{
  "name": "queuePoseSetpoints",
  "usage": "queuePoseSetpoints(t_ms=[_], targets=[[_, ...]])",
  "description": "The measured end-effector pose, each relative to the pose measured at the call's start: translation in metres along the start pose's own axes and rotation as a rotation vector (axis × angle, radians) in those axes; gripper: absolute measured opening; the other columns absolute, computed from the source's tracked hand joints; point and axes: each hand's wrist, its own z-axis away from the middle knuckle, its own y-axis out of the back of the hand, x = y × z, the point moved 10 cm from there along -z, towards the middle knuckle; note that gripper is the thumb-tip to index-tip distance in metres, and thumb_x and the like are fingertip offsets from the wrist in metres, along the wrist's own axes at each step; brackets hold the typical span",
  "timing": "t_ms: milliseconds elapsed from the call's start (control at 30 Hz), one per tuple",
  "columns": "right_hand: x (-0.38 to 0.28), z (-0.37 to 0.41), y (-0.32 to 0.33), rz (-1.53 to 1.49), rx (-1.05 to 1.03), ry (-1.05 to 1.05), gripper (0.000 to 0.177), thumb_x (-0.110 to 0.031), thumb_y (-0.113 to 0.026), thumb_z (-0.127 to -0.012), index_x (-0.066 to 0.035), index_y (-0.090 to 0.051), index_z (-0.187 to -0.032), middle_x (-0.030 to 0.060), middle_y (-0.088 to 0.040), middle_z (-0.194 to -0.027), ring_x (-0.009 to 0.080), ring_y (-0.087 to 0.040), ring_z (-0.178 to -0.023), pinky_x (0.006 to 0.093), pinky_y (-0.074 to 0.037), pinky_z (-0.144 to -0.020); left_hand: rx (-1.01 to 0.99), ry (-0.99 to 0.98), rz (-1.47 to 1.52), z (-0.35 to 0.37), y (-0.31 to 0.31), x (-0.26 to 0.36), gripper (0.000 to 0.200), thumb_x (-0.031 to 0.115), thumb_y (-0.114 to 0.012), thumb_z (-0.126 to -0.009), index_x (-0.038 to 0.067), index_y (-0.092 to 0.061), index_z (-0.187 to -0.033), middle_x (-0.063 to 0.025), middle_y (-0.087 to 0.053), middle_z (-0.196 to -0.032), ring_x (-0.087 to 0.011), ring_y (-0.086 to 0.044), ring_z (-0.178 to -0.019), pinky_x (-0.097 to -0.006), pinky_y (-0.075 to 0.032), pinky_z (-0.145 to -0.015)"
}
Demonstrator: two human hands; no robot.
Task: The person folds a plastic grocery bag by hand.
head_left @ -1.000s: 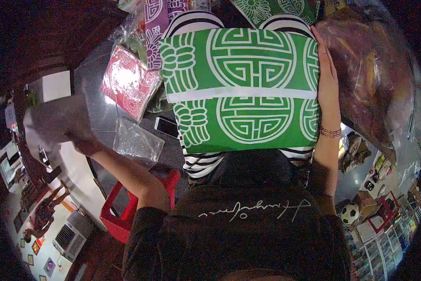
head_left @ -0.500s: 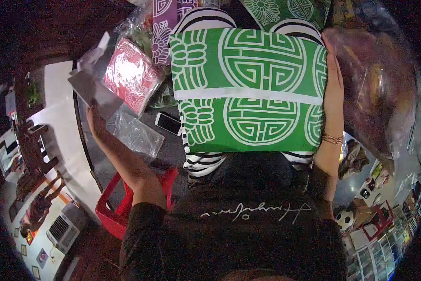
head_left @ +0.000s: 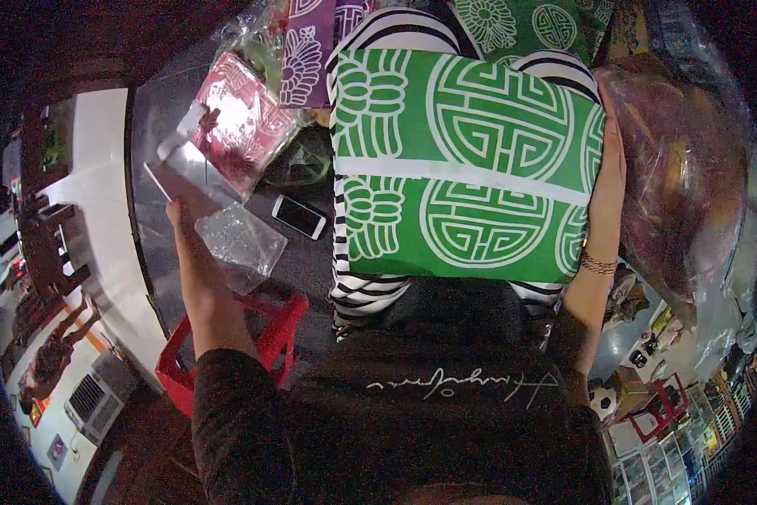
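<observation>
A green package with white round patterns and a white strip across it rests over striped legs. Along its right edge lies my right hand, its fingers stretched out and touching the side. My left hand is out to the left, its fingers closed on the near end of a thin grey-white card, seen nearly edge-on. A clear plastic wrapper lies just right of that hand. Beyond it sits a pink patterned pack in shiny plastic.
A phone lies left of the green package. A red stool stands beside my left arm. Purple patterned packs are at the top, and a large plastic bag is at the right. A person is at the far left.
The card in my left hand has turned from broad face to nearly edge-on. In view, the green package and my right hand sit slightly further right.
</observation>
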Motion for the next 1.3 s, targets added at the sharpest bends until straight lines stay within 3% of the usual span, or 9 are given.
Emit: queuePoseSetpoints(t_ms=[167, 300, 400, 500, 767, 900, 1000, 1067, 1300], targets=[[-0.007, -0.001, -0.002, 0.082, 0.014, 0.009, 0.05, -0.034, -0.033, -0.103, -0.004, -0.043, -0.141, 0.0103, -0.043, -0.144, 0.019, -0.04, -0.131, 0.0308, -0.026, -0.111, 0.08, 0.188, -0.087, 0.016, 0.021, -0.1, 0.036, 0.02, -0.056, -0.08, -0.001, -0.058, -0.109, -0.0238, -0.067, -0.094, -0.0416, -0.066, -0.089, -0.0438, -0.052, -0.075], [-0.007, -0.001, -0.004, 0.111, 0.007, 0.023, 0.049, -0.032, -0.032, -0.103, -0.004, -0.043, -0.141, 0.0102, -0.043, -0.144, 0.0195, -0.039, -0.132, 0.0307, -0.025, -0.111, 0.418, 0.011, -0.68, 0.121, 0.024, -0.02, 0.027, 0.021, -0.054, -0.083, 0.004, -0.051, -0.103, -0.0242, -0.065, -0.09, -0.0469, -0.063, -0.087, -0.0485, -0.051, -0.077], [-0.007, -0.002, -0.003, 0.132, 0.009, 0.037, 0.048, -0.031, -0.032, -0.103, -0.004, -0.043, -0.141, 0.0102, -0.043, -0.145, 0.0198, -0.038, -0.133, 0.0306, -0.025, -0.111, 0.007, -0.039, -0.741, 0.078, -0.048, -0.14, 0.041, 0.03, -0.058, -0.085, 0.006, -0.052, -0.119, -0.0251, -0.065, -0.104, -0.0411, -0.064, -0.094, -0.0494, -0.047, -0.091], [-0.008, -0.003, -0.002, 0.172, -0.001, 0.036, 0.048, -0.031, -0.032, -0.103, -0.003, -0.043, -0.14, 0.0103, -0.043, -0.144, 0.0197, -0.038, -0.133, 0.0307, -0.025, -0.111, -0.445, 0.129, -0.656, 0.137, -0.12, -0.132, 0.042, 0.019, -0.054, -0.088, 0.005, -0.048, -0.126, -0.0214, -0.064, -0.11, -0.0361, -0.062, -0.1, -0.045, -0.047, -0.091], [-0.004, -0.002, -0.002, 0.11, -0.009, 0.017, 0.048, -0.03, -0.031, -0.103, -0.003, -0.043, -0.141, 0.0104, -0.043, -0.145, 0.019, -0.039, -0.133, 0.0312, -0.025, -0.111, -0.122, -0.607, 0.095, 0.26, -0.138, 0.193, 0.047, 0.001, -0.05, -0.089, -0.003, -0.04, -0.135, -0.0183, -0.061, -0.115, -0.029, -0.059, -0.106, -0.0371, -0.049, -0.085], [-0.011, -0.006, 0.006, 0.322, -0.048, 0.131, 0.048, -0.03, -0.03, -0.103, -0.003, -0.04, -0.142, 0.0114, -0.042, -0.145, 0.023, -0.038, -0.134, 0.0322, -0.024, -0.112, -0.005, -0.757, 0.441, 0.331, -0.097, 0.326, 0.05, 0.006, -0.057, -0.089, 0.014, -0.045, -0.137, -0.0178, -0.047, -0.135, -0.0305, -0.048, -0.122, -0.0408, -0.043, -0.097], [-0.032, 0.003, 0.025, 0.589, -0.086, 0.364, 0.046, -0.022, -0.039, -0.099, -0.003, -0.041, -0.141, 0.0144, -0.043, -0.144, 0.0297, -0.037, -0.134, 0.0366, -0.024, -0.112, 0.003, -1.351, 0.043, 0.42, -0.084, 0.398, 0.061, 0.001, -0.062, -0.083, 0.03, -0.049, -0.135, -0.0159, -0.041, -0.141, -0.0325, -0.042, -0.128, -0.0451, -0.038, -0.103], [-0.06, 0.025, 0.026, 0.986, -0.118, 0.739, 0.05, -0.012, -0.051, -0.09, -0.001, -0.044, -0.138, 0.0148, -0.043, -0.144, 0.0342, -0.037, -0.134, 0.0417, -0.025, -0.112, -0.107, -1.494, -0.1, 0.452, -0.073, 0.417, 0.065, -0.001, -0.063, -0.08, 0.035, -0.051, -0.133, -0.0135, -0.04, -0.143, -0.0326, -0.041, -0.13, -0.0465, -0.036, -0.105], [-0.043, 0.105, 0.021, 1.152, -0.431, 0.834, 0.046, -0.011, -0.058, -0.079, -0.032, -0.061, -0.12, 0.0048, -0.045, -0.143, 0.0262, -0.041, -0.132, 0.0482, -0.031, -0.109, -0.422, -1.675, -0.422, 0.5, -0.093, 0.41, 0.065, -0.002, -0.064, -0.072, 0.042, -0.061, -0.121, -0.0054, -0.039, -0.146, -0.0342, -0.035, -0.134, -0.05, -0.032, -0.11]])
